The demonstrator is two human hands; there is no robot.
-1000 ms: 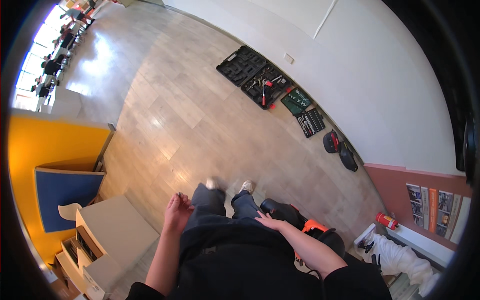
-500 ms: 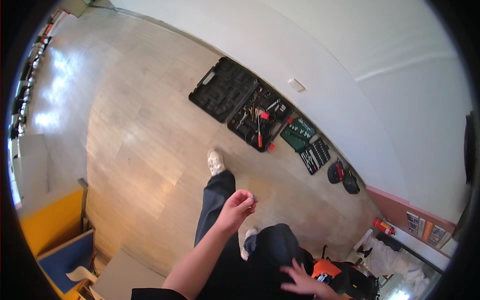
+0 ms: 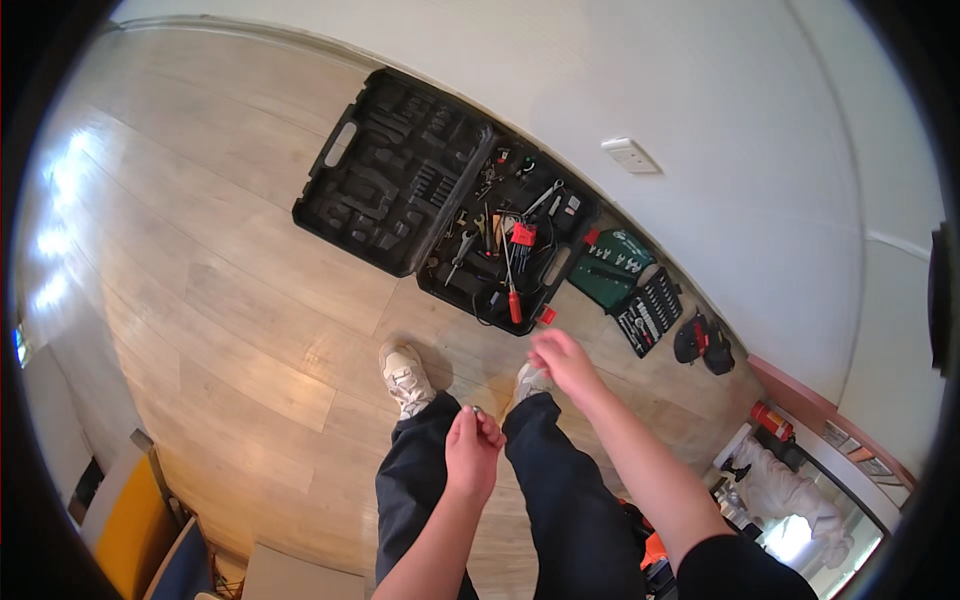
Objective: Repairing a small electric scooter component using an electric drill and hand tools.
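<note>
My left hand (image 3: 472, 450) is pinching a small metal piece (image 3: 477, 410) between thumb and fingers, low over my legs; the piece is too small to name. My right hand (image 3: 562, 362) reaches out above my right shoe, just short of the open black tool case (image 3: 355, 205), its fingers loosely bent and slightly blurred, with nothing visible in them. The case lies on the floor by the wall with a red-handled screwdriver (image 3: 514, 305), wrenches (image 3: 462, 252), a red hex-key holder (image 3: 523, 234) and other small tools in its right half.
Right of the case lie a green tool set (image 3: 605, 262), a socket set (image 3: 650, 312) and two dark pouches (image 3: 705, 345). A red fire extinguisher (image 3: 772, 420) and white cloth (image 3: 790, 490) are at lower right; yellow and blue panels (image 3: 135, 520) stand at lower left.
I have stepped closer to the open case, which looks larger in view. My right hand has moved from beside my thigh out toward the case; my left still pinches the small piece.
</note>
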